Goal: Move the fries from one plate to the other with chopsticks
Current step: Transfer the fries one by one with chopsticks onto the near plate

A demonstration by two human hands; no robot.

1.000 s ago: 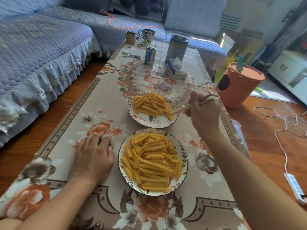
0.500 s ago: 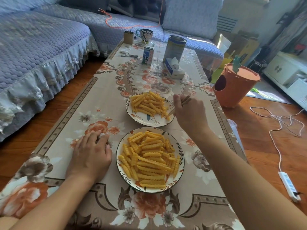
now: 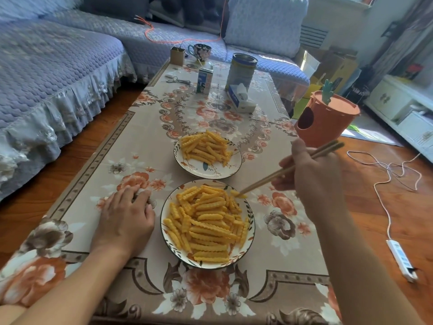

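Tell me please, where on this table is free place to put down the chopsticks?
Bare tablecloth lies left of the far plate, up to the table's edge. Another free patch sits right of the near plate, under the right hand holding the chopsticks. The far end is crowded: milk carton, tin, tissue box. The left hand takes the near-left side.

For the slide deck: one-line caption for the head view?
Right hand brings chopsticks with one fry over the near plate.

My left hand lay flat, fingers relaxed; right hand was raised, fingers curled in a pinch, forearm angled in.
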